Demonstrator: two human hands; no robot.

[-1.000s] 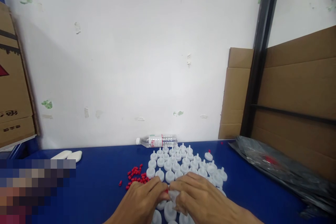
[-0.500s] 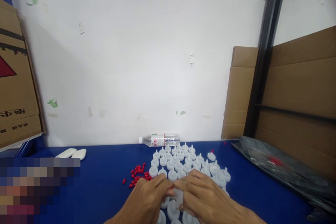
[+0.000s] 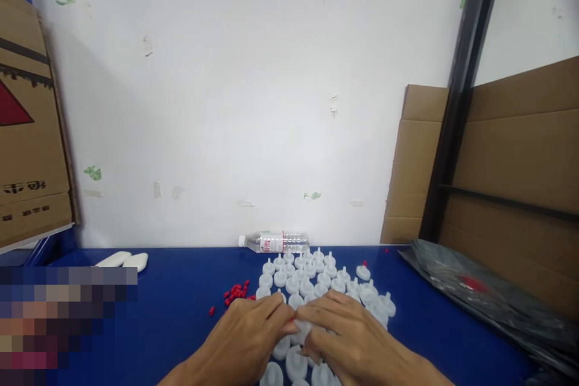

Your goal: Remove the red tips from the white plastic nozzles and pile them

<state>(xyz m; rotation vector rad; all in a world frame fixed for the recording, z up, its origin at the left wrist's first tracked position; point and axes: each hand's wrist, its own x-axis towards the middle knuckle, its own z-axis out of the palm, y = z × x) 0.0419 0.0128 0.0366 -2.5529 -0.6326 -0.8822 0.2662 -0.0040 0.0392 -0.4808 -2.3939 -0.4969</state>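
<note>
My left hand [image 3: 248, 330] is closed, its thumb and forefinger pinching a small red cap [image 3: 292, 319] that shows only as a sliver. My right hand [image 3: 351, 330] grips a translucent white spouted lid [image 3: 301, 333] from the right, and the fingertips of both hands meet at its top. Many similar white spouted lids [image 3: 306, 287] stand spout-up around and beyond the hands. One lid [image 3: 363, 272] at the right carries a red cap on its spout. Loose red caps [image 3: 236, 293] lie left of the lids, partly behind my left hand.
A clear plastic bottle [image 3: 275, 242] lies on its side against the wall. Grey plastic bags [image 3: 479, 295] cover the blue table's [image 3: 176, 289] right side. Two white objects [image 3: 136, 262] lie at left near a blurred-out patch. Cardboard [image 3: 515, 169] stands at right, a carton [image 3: 34, 132] at left.
The view has tilted slightly. Both hands stay together at the lid; my left hand has shifted a little left and covers more of the red caps.
</note>
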